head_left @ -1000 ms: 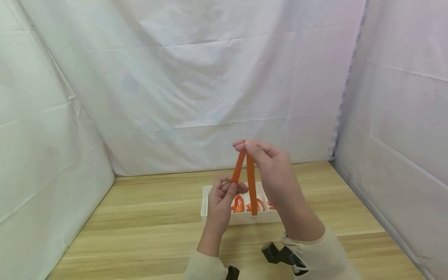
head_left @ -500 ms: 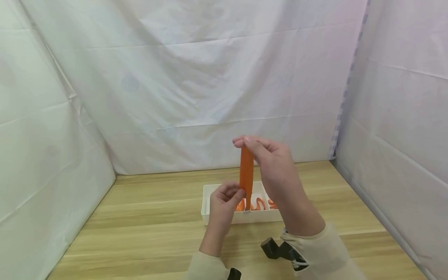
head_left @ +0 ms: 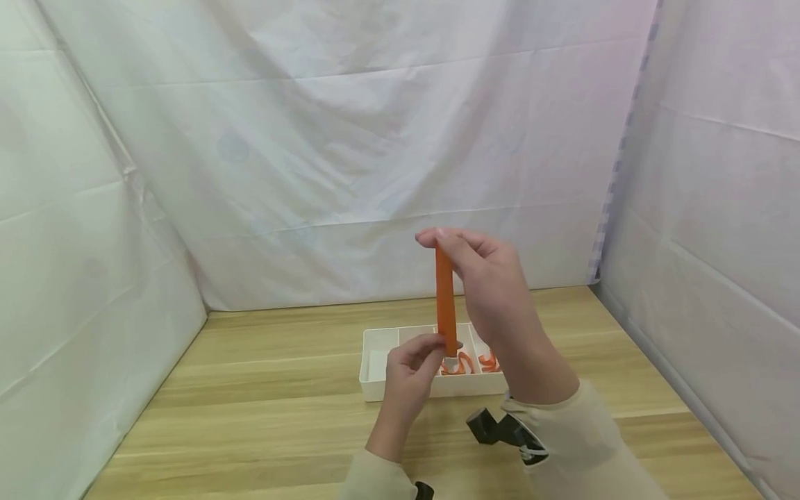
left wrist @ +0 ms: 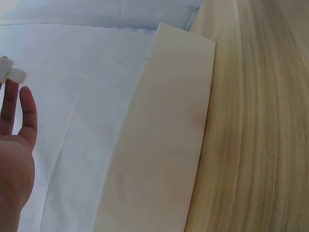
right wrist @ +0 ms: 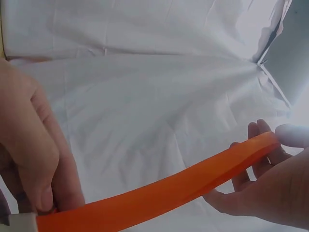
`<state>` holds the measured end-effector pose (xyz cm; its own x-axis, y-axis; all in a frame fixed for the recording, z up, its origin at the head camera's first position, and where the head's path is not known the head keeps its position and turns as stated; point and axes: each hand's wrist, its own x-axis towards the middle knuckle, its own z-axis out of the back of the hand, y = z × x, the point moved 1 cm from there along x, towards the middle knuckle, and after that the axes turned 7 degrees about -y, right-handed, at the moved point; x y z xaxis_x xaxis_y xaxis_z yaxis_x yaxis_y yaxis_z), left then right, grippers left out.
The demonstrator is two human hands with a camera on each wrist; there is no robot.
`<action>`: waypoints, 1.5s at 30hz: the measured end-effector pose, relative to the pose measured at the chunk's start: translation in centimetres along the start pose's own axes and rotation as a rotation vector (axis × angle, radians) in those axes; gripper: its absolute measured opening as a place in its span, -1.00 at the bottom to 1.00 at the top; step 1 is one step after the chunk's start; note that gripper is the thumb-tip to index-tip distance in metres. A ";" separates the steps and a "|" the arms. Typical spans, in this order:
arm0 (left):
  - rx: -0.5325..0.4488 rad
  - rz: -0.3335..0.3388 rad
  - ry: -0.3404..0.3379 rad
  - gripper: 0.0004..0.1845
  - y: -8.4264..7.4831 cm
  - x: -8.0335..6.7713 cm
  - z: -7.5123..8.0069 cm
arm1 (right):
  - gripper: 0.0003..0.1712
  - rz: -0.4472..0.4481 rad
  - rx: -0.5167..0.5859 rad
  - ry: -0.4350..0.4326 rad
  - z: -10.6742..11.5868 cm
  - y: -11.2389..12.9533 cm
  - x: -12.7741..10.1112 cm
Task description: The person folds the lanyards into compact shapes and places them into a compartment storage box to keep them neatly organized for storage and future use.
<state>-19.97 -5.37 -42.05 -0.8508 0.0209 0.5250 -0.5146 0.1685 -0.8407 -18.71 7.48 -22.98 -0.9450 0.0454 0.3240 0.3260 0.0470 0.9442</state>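
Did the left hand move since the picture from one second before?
Yes. The left hand has shifted right and a little down against the white tray, bringing its end of the orange strap under the right hand.

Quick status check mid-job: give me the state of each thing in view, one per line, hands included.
Orange strap: doubled over, held upright and taut above the tray, pinched at both ends.
Right hand: grip pinches the strap's top end.
Left hand: grip pinches the strap's bottom end.
White divided tray: flat on the wooden table; left compartment looks empty, right compartments hold curled orange straps.
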 end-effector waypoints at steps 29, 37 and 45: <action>-0.196 0.120 -0.217 -0.86 -0.2 -0.5 -0.3 | -0.66 0.016 -0.039 -0.011 0.6 0.8 1.3; -0.582 0.170 -0.012 -0.76 -0.1 -0.3 -0.1 | -0.68 0.010 -0.010 -0.003 0.6 1.0 1.5; -0.561 0.263 -0.078 -0.76 0.0 -0.2 -0.2 | -0.70 0.003 0.022 0.017 0.6 1.0 1.4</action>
<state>-19.80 -5.15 -42.14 -0.9576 0.0633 0.2811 -0.1710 0.6602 -0.7314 -19.70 8.20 -21.61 -0.9441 0.0291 0.3284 0.3296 0.0685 0.9416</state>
